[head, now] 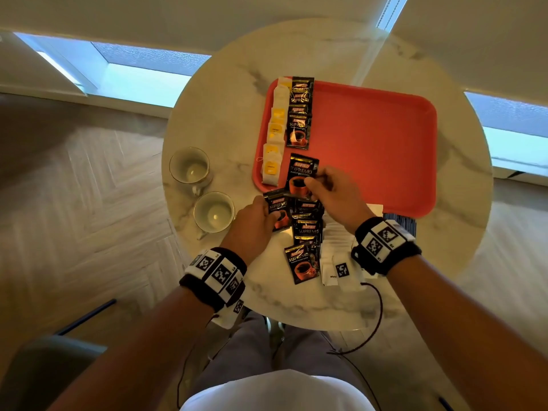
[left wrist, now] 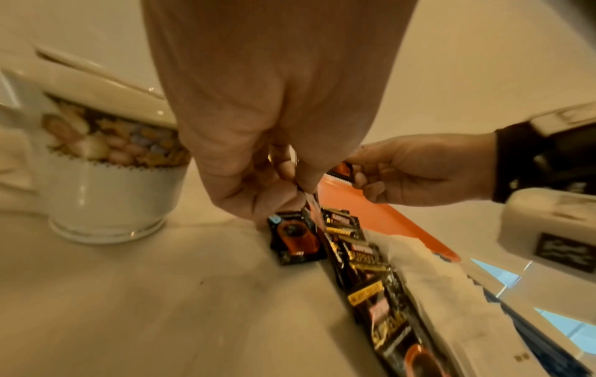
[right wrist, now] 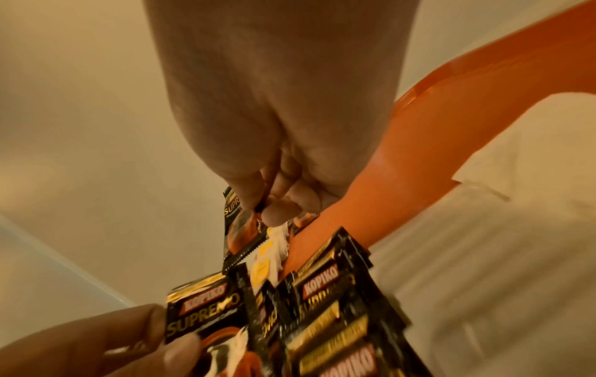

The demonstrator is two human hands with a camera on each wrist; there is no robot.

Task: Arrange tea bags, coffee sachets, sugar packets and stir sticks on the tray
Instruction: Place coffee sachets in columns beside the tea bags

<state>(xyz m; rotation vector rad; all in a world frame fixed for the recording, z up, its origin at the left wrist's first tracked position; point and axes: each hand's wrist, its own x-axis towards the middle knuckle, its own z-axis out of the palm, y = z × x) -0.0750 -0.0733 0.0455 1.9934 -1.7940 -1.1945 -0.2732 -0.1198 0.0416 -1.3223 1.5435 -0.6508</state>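
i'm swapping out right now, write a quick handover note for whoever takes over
Right hand pinches a coffee sachet over the near left corner of the red tray.
Left hand holds another sachet above the loose coffee pile on the table.
Done: a column of tea bags along the tray's left edge, a coffee row started beside it.
Left: remaining coffee sachets, the white sugar packets, and the dark bundle by the right wrist, probably stir sticks.

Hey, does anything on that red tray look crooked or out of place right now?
Nothing is spilled or damaged. The white and yellow tea bags overlap the red plastic tray's left rim, the top black coffee sachet pokes past its far edge.
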